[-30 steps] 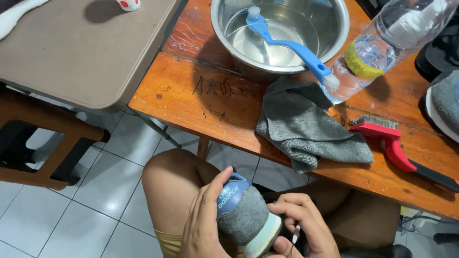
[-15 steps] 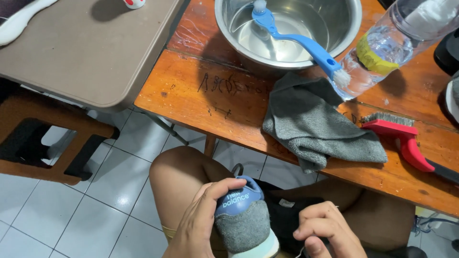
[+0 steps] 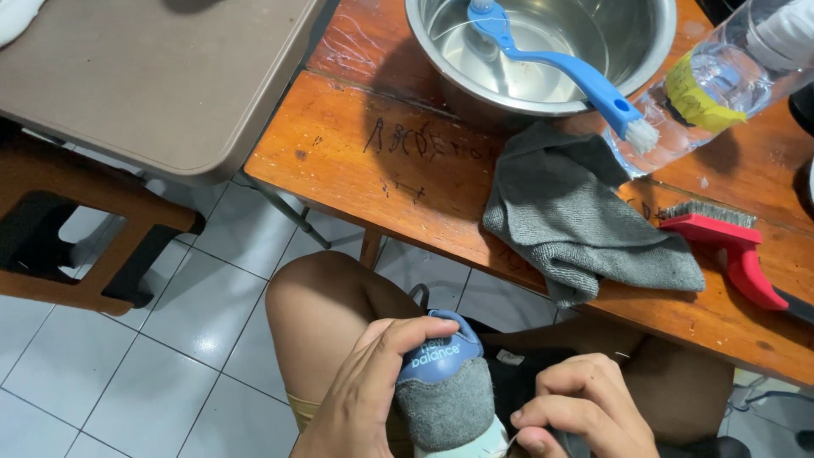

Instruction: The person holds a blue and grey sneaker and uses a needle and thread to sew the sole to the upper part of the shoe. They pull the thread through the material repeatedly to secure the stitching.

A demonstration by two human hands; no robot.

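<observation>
A grey sneaker (image 3: pixel 449 399) with a blue heel tab and a pale sole is held over the person's lap, below the near edge of the wooden table (image 3: pixel 356 161), at the bottom of the view. The heel is gripped by the left hand (image 3: pixel 360 399), with the thumb laid across the blue tab and the fingers wrapped round the far side. The right hand (image 3: pixel 581 407) is curled just beside the shoe's sole, its fingertips pinched together on something small and thin; what is pinched cannot be made out. On the wooden table, a crumpled grey cloth (image 3: pixel 577 220) is draped near the front edge. Behind the cloth, a steel bowl (image 3: pixel 543 51) is set, and a blue brush (image 3: pixel 564 72) is leaned in it, with its white bristles sticking out over the rim. A clear plastic bottle (image 3: pixel 721 85) with a yellow label is laid just beside the bowl. A red-handled wire brush (image 3: pixel 729 246) is rested next to the cloth. A beige table (image 3: pixel 144 76) is stood beside the wooden table.
</observation>
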